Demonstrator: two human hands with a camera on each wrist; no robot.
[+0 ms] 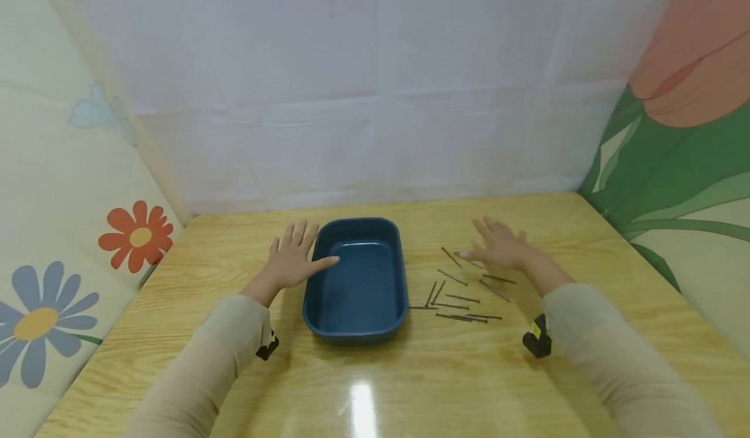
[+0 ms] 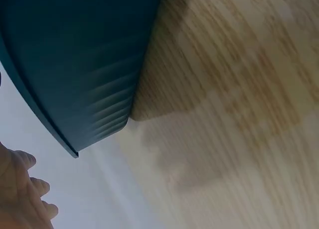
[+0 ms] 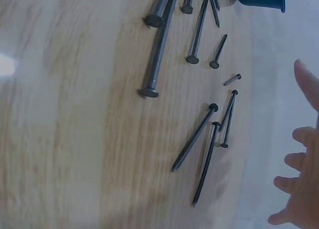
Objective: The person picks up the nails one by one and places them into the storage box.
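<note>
A deep blue rectangular tray [image 1: 355,340] with rounded corners stands on the wooden table, its inside bare. My left hand [image 1: 291,262] is spread at the tray's left rim, its thumb reaching over the edge; in the left wrist view the fingers [image 2: 40,186] show beside the tray wall [image 2: 99,89]. Several dark metal nails [image 1: 457,297] lie scattered right of the tray, their flat heads plain in the right wrist view, such as one long nail [image 3: 158,59]. My right hand [image 1: 500,246], fingers spread and holding nothing, hovers at the far right of the nails.
The light wooden table [image 1: 469,386] runs back to a white cloth [image 1: 375,151]. Flower-printed panels [image 1: 64,184] border the left, and a green leaf print [image 1: 691,171] the right. A small black device [image 1: 538,338] is strapped at the right wrist.
</note>
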